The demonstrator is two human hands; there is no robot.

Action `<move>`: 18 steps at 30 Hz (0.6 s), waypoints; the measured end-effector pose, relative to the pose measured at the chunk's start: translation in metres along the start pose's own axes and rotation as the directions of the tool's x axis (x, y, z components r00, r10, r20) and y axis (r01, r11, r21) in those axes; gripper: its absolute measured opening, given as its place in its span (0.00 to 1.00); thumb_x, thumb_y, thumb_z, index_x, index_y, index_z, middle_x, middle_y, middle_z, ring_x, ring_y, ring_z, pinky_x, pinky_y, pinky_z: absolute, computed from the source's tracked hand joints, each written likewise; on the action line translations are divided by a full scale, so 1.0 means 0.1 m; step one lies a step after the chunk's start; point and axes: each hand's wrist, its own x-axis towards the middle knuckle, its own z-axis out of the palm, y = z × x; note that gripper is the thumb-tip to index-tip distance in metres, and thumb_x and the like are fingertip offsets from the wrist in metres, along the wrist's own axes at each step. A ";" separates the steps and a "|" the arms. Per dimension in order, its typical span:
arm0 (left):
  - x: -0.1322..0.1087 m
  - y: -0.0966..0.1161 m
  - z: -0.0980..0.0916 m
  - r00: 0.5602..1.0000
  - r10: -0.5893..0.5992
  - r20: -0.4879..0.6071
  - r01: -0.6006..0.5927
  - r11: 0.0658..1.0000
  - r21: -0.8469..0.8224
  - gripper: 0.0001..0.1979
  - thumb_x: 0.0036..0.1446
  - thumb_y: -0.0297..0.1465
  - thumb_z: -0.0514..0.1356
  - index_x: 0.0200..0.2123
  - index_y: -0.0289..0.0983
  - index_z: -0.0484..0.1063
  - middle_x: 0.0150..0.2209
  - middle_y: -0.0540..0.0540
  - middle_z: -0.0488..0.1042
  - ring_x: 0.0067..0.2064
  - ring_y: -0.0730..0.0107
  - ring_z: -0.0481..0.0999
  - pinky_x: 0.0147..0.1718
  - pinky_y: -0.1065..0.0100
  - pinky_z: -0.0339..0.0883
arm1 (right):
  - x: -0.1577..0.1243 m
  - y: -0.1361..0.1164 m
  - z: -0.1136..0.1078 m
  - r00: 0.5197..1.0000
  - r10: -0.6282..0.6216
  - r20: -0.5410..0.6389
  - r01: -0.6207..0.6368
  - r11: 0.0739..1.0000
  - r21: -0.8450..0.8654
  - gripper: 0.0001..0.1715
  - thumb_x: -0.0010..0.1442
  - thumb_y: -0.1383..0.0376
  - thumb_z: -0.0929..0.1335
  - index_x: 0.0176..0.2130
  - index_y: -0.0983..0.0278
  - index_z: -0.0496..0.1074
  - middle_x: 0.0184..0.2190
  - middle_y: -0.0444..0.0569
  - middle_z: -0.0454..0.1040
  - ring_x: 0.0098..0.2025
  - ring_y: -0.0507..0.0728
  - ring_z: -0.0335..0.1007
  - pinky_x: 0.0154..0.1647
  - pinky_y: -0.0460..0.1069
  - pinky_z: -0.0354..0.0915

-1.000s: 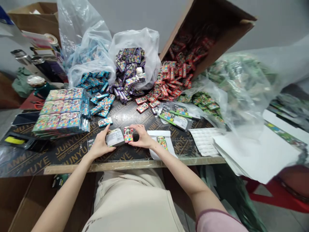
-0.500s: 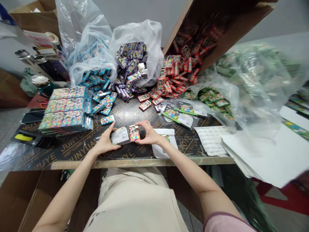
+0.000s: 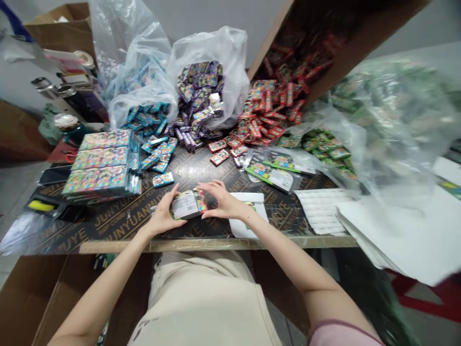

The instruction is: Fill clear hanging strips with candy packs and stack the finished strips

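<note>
My left hand [image 3: 163, 214] grips a dark printed card pack with a white label [image 3: 185, 205] by its left side, low over the table's front part. At the pack's right end is a small red printed box [image 3: 200, 200], partly hidden by the pack and the fingers. My right hand [image 3: 222, 203] pinches this red box between thumb and fingers. Whether the box sits inside the pack or only against it, I cannot tell. A single small blue box [image 3: 163, 179] lies just beyond my left hand. To the right, a white sheet [image 3: 236, 226] reaches under my right wrist.
Stacked multi-colour packs [image 3: 99, 163] stand at the left. Along the back are piles of blue boxes [image 3: 149, 117], purple boxes [image 3: 198, 91], red boxes [image 3: 266, 105] and green boxes [image 3: 329, 149]. Flat green cards [image 3: 270, 174] and a white blister sheet [image 3: 320, 209] lie at the right.
My right hand has moved left with the red box, closer to the labelled pack. Less of the red box shows now. The whole view has shifted slightly.
</note>
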 end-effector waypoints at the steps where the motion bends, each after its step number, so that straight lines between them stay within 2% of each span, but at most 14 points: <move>1: 0.00 0.02 0.02 0.999 -0.018 -0.036 0.018 1.000 0.005 0.54 0.42 0.38 0.68 0.67 0.41 0.41 0.54 0.42 0.66 0.55 0.56 0.68 0.56 0.54 0.59 | -0.03 -0.04 0.02 0.996 0.050 -0.068 -0.051 0.999 -0.013 0.46 0.48 0.50 0.74 0.60 0.61 0.59 0.57 0.58 0.67 0.58 0.66 0.60 0.62 0.63 0.45; 3: 0.03 0.04 0.06 0.996 -0.039 -0.083 0.042 0.999 0.028 0.54 0.43 0.40 0.67 0.67 0.41 0.39 0.53 0.42 0.67 0.53 0.56 0.69 0.56 0.54 0.60 | -0.11 -0.12 0.07 0.969 0.155 -0.190 -0.164 0.986 -0.028 0.43 0.53 0.51 0.71 0.62 0.60 0.56 0.55 0.55 0.70 0.58 0.64 0.61 0.63 0.63 0.42; 6: 0.12 0.01 0.15 0.997 -0.014 -0.082 0.023 0.994 0.105 0.54 0.44 0.42 0.66 0.67 0.41 0.38 0.52 0.43 0.68 0.52 0.55 0.70 0.54 0.52 0.62 | -0.23 -0.09 0.09 0.973 0.170 -0.155 -0.175 0.984 -0.024 0.30 0.63 0.55 0.64 0.62 0.55 0.55 0.50 0.49 0.75 0.56 0.60 0.64 0.63 0.61 0.42; 7: 0.15 -0.02 0.18 0.997 -0.002 -0.074 0.012 0.990 0.137 0.54 0.45 0.42 0.66 0.68 0.42 0.37 0.52 0.42 0.67 0.53 0.54 0.70 0.54 0.52 0.62 | -0.28 0.00 0.03 0.968 0.180 -0.178 -0.188 0.982 -0.031 0.27 0.64 0.55 0.62 0.61 0.55 0.57 0.51 0.49 0.74 0.56 0.59 0.64 0.63 0.60 0.43; 8: 0.18 -0.06 0.22 0.998 0.014 -0.064 -0.002 0.985 0.174 0.54 0.45 0.42 0.66 0.68 0.42 0.37 0.52 0.42 0.67 0.53 0.53 0.70 0.54 0.51 0.63 | -0.34 0.13 -0.07 0.945 0.211 -0.251 -0.229 0.972 -0.044 0.25 0.65 0.55 0.62 0.59 0.55 0.60 0.53 0.49 0.73 0.56 0.59 0.64 0.63 0.60 0.45; 9: 0.21 -0.10 0.25 0.999 0.028 -0.045 -0.017 0.976 0.216 0.53 0.46 0.43 0.65 0.68 0.42 0.37 0.53 0.41 0.67 0.53 0.52 0.69 0.54 0.50 0.63 | -0.41 0.30 -0.23 0.893 0.263 -0.365 -0.304 0.951 -0.059 0.23 0.65 0.55 0.61 0.57 0.56 0.62 0.54 0.50 0.71 0.57 0.60 0.63 0.62 0.60 0.47; 10: 0.24 -0.14 0.29 0.999 0.039 -0.013 -0.034 0.964 0.264 0.52 0.47 0.42 0.64 0.68 0.42 0.37 0.53 0.41 0.67 0.53 0.52 0.69 0.53 0.49 0.63 | -0.50 0.51 -0.44 0.799 0.326 -0.506 -0.409 0.910 -0.060 0.21 0.65 0.55 0.61 0.55 0.57 0.64 0.54 0.52 0.70 0.57 0.61 0.62 0.61 0.60 0.49; 11: 0.26 -0.17 0.32 0.998 0.049 0.024 -0.054 0.947 0.318 0.50 0.48 0.42 0.63 0.68 0.43 0.38 0.52 0.40 0.67 0.53 0.51 0.69 0.52 0.49 0.63 | -0.59 0.75 -0.68 0.679 0.377 -0.630 -0.521 0.852 -0.053 0.21 0.65 0.55 0.60 0.54 0.59 0.65 0.53 0.54 0.70 0.58 0.61 0.61 0.60 0.60 0.51; 12: 0.28 -0.19 0.35 0.996 0.057 0.064 -0.077 0.925 0.372 0.49 0.48 0.42 0.63 0.68 0.43 0.39 0.53 0.40 0.66 0.53 0.50 0.69 0.52 0.49 0.64 | -0.70 1.01 -0.95 0.562 0.422 -0.711 -0.635 0.771 -0.044 0.21 0.64 0.56 0.61 0.54 0.60 0.65 0.54 0.56 0.68 0.59 0.63 0.58 0.59 0.61 0.50; 14: 0.34 -0.18 0.40 0.989 0.072 0.129 -0.125 0.875 0.468 0.45 0.50 0.42 0.61 0.67 0.44 0.43 0.56 0.38 0.64 0.55 0.48 0.67 0.51 0.48 0.63 | -0.91 1.56 -1.49 0.337 0.512 -0.790 -0.849 0.528 -0.019 0.27 0.59 0.55 0.66 0.54 0.63 0.64 0.60 0.63 0.59 0.63 0.69 0.49 0.58 0.67 0.47; 16: 0.42 -0.10 0.46 0.977 0.097 0.191 -0.186 0.824 0.534 0.40 0.52 0.42 0.60 0.66 0.46 0.49 0.61 0.37 0.59 0.59 0.47 0.63 0.53 0.49 0.62 | -1.08 2.07 -1.98 0.192 0.573 -0.797 -0.956 0.294 -0.019 0.35 0.56 0.55 0.69 0.58 0.66 0.60 0.63 0.69 0.52 0.64 0.73 0.44 0.57 0.71 0.45; 18: 0.52 0.02 0.51 0.952 0.106 0.285 -0.258 0.778 0.573 0.32 0.54 0.40 0.59 0.63 0.49 0.56 0.63 0.39 0.57 0.59 0.48 0.63 0.52 0.51 0.63 | -1.19 2.47 -2.34 0.099 0.593 -0.799 -0.988 0.152 -0.010 0.38 0.54 0.55 0.70 0.59 0.67 0.58 0.60 0.70 0.54 0.61 0.73 0.47 0.55 0.70 0.47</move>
